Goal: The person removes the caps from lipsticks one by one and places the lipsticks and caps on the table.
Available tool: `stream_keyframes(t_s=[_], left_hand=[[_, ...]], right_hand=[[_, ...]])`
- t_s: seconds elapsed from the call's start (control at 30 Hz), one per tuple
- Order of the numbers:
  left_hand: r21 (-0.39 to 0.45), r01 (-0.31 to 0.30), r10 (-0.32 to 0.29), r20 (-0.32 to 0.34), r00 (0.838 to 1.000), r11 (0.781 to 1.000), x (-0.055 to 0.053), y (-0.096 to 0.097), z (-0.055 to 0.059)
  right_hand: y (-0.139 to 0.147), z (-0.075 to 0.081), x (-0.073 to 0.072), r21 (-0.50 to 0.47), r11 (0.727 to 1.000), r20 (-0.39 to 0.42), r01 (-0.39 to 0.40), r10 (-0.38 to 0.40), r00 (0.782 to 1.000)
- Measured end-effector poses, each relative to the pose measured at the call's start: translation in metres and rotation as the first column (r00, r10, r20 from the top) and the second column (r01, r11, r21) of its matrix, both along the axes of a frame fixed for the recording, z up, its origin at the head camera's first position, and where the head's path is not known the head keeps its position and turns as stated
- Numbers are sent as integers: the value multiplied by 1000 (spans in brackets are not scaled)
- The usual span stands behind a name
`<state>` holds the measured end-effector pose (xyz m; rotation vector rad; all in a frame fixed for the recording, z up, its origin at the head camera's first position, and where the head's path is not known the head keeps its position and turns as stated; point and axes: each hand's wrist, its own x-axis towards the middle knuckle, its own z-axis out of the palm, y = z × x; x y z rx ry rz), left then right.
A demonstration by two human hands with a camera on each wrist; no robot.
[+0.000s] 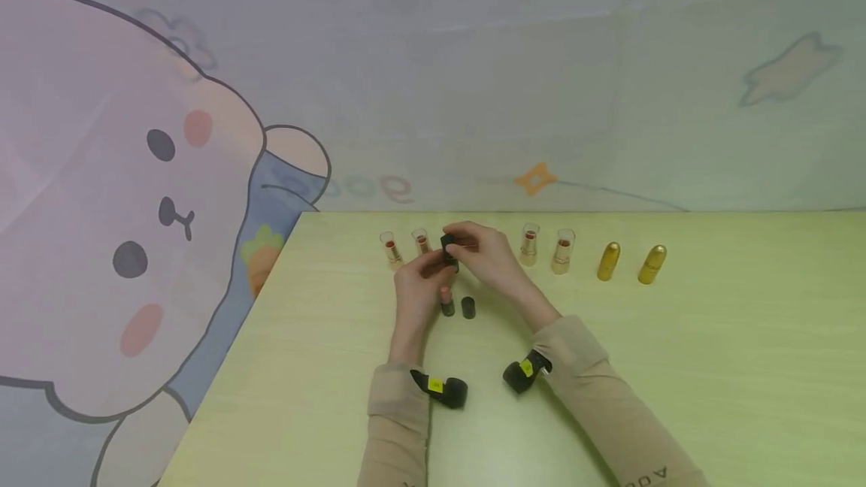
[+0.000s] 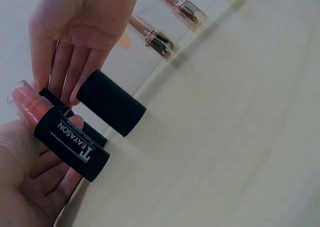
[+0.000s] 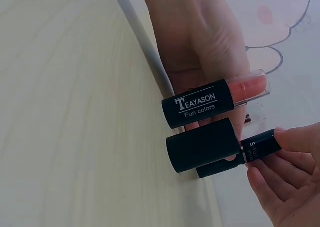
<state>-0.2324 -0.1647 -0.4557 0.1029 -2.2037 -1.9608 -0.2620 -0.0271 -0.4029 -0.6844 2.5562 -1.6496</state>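
Observation:
Both hands meet on a slim black lipstick tube [image 1: 447, 241]. My right hand [image 1: 483, 250] pinches its upper end between thumb and fingers. Lower down, my left hand [image 1: 421, 284] grips the tube, partly hidden behind nearer things in both wrist views. Just in front of the hands stands a coral lipstick [image 1: 446, 300] with a clear cover and a black base lettered "Teayason" [image 3: 199, 105]. Beside it a plain black cylinder, like a cap [image 1: 468, 307], stands upright on the table, touched by neither hand.
Lipsticks with clear covers and gold bases stand along the back, two left of the hands [image 1: 391, 251] and two right [image 1: 563, 252]. Farther right are two gold bullet-shaped tubes [image 1: 609, 261] [image 1: 652, 264]. A printed cloth [image 1: 473, 96] hangs behind the pale table [image 1: 710, 367].

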Motion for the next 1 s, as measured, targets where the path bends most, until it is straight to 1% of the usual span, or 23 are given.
stream_keyframes(t_s=[0.1, 0.23, 0.37, 0.43, 0.67, 0.77, 1.0], left_hand=[[-26, -35, 34, -9, 999, 999, 0, 2, -1], [-34, -64, 64, -1, 998, 997, 1, 3, 0], [-19, -60, 60, 8, 998, 998, 2, 3, 2], [-32, -60, 60, 5, 998, 998, 2, 3, 2], [-127, -85, 83, -21, 996, 988, 0, 2, 1], [-141, -87, 85, -24, 996, 986, 0, 2, 0], [-146, -89, 90, -2, 996, 985, -1, 2, 0]], right_hand=[[-1, -1, 0, 9, 1000, -16, 8, -8, 1000], [-2, -3, 0, 25, 1000, -26, 4, -3, 1000], [-2, -3, 1, 31, 1000, -28, -1, 2, 1000], [-3, -3, 1, 32, 999, -29, 0, 1, 1000], [-4, -4, 1, 41, 999, -25, 1, 0, 1000], [-4, -4, 1, 41, 999, -29, 5, -4, 1000], [-4, -2, 3, 36, 999, -34, 8, -6, 999]])
